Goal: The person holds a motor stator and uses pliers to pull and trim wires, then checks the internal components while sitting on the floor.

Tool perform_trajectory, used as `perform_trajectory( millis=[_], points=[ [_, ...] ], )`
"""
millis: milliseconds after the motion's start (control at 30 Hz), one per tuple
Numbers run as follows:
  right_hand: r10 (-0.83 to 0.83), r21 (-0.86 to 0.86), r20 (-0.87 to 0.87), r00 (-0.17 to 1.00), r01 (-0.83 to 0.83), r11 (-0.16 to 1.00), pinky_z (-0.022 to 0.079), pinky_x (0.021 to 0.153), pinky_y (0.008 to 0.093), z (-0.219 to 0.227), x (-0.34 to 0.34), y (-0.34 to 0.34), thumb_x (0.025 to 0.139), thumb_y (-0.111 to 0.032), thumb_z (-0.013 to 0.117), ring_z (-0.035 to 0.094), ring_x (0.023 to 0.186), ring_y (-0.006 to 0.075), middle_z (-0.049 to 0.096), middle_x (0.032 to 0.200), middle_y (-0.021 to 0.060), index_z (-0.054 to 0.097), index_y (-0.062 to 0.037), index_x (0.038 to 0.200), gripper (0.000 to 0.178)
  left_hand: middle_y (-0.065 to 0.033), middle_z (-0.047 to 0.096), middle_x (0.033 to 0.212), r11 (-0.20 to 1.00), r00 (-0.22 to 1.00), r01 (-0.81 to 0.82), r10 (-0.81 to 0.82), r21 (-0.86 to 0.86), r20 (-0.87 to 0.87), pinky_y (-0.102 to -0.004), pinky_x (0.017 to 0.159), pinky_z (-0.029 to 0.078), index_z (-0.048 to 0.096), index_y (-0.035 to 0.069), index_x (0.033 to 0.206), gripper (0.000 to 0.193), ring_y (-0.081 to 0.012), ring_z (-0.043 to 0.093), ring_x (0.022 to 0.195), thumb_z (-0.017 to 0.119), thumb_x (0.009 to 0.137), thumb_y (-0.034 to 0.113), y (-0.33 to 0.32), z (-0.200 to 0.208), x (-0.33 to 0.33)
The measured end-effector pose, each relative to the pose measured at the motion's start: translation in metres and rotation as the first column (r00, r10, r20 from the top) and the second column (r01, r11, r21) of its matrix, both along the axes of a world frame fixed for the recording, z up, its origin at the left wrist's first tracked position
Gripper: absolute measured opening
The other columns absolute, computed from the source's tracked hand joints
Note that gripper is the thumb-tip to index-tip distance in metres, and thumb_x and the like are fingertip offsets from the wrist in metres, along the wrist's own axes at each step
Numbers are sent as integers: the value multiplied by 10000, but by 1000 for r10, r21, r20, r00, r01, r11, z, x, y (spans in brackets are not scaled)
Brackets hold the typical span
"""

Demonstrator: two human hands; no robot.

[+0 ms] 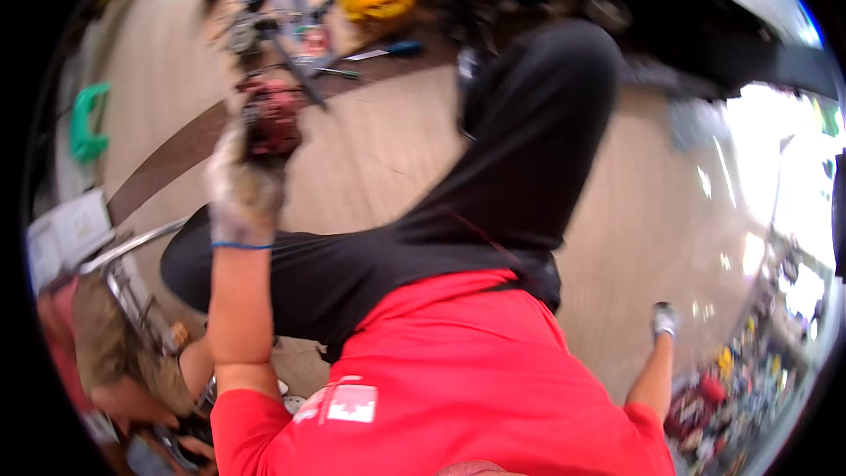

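My left hand [247, 181], in a soiled whitish work glove with a blue band at the wrist, reaches out ahead on the left. Its fingers are wrapped round a dark red and black mechanical part [271, 119], too blurred to name more exactly. Just beyond it lie loose metal parts [247, 33], a dark bar [295, 70] and a green-handled screwdriver [339, 73]. Far out to the right is my right hand [664, 319], also gloved, low beside the floor. It looks small there, and its fingers cannot be made out.
A yellow plastic housing [377, 7] and a blue-handled screwdriver [388, 51] lie ahead. Dark machinery [670, 26] stands at the far right. A green C-shaped piece [86, 123] is at the left. Another person [123, 353] sits lower left. Mixed small items [731, 388] crowd the lower right.
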State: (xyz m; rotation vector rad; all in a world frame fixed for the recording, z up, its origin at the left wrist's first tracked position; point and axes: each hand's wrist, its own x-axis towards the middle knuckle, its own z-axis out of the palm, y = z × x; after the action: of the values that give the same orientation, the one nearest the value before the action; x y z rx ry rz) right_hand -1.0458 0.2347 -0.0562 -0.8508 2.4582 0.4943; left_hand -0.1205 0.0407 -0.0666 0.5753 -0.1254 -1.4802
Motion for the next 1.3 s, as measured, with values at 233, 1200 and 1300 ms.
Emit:
perform_trajectory(
  millis=[233,1200,1300],
  points=[
    [712,-892,319,625,-55,449,544,762,284,93,455,-301,991,-157,609,675,832,148,720,972,97,673,-27,1231,280,-229,615,1265,979,984,-133,112,157,138,-509,828,608,499,-21,1354,397,-392,660,1094,448,1040,217,-11,31,-26],
    [867,-455,335,-368,-869,-193,520,643,497,59,699,-304,931,-299,596,665,769,392,664,770,187,692,-134,954,193,-187,653,1222,901,940,-312,247,301,236,-448,829,616,534,-11,1300,344,-313,697,1043,424,1058,207,-4,27,-16],
    [979,-347,142,-144,-934,-87,534,701,497,28,699,-340,933,-306,600,674,820,399,694,840,181,710,-134,964,207,-181,666,1194,888,947,-307,249,341,203,-441,833,620,551,-11,1281,336,-311,699,1036,448,1046,207,-2,30,-17]
  ],
)
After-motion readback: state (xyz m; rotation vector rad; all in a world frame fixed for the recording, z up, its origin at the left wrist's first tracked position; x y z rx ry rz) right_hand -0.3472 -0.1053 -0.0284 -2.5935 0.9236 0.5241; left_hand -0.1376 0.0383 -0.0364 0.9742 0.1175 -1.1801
